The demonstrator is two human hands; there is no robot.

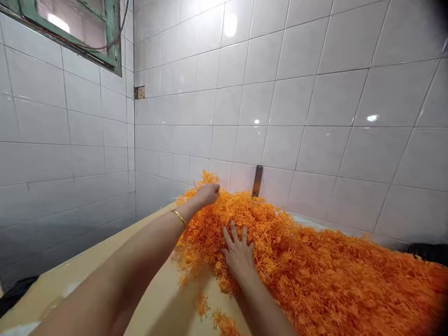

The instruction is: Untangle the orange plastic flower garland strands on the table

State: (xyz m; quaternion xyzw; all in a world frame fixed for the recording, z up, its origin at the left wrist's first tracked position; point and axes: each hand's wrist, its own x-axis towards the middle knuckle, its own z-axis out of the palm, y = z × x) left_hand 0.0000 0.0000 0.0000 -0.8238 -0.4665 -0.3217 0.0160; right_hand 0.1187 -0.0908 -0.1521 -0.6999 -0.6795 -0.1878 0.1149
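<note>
A large heap of orange, thin, branching strands [266, 228] is spread over a pale yellow tabletop [168, 298]; the frame does not show what they are made of. At the heap's far left top, my left hand [209, 193] is closed, with a tuft of strands at its curled fingers and a gold bangle on the wrist. Some of its fingers are turned away from view. Nearer to me, my right hand [238, 254] rests on the front of the heap, palm down and fingers spread.
Small loose orange clumps [224, 322] lie on the tabletop in front. A white tiled wall [287, 102] stands behind, with a dark metal strip [257, 181] upright against it. A green-framed window [112, 37] and a wall socket [140, 92] are at upper left.
</note>
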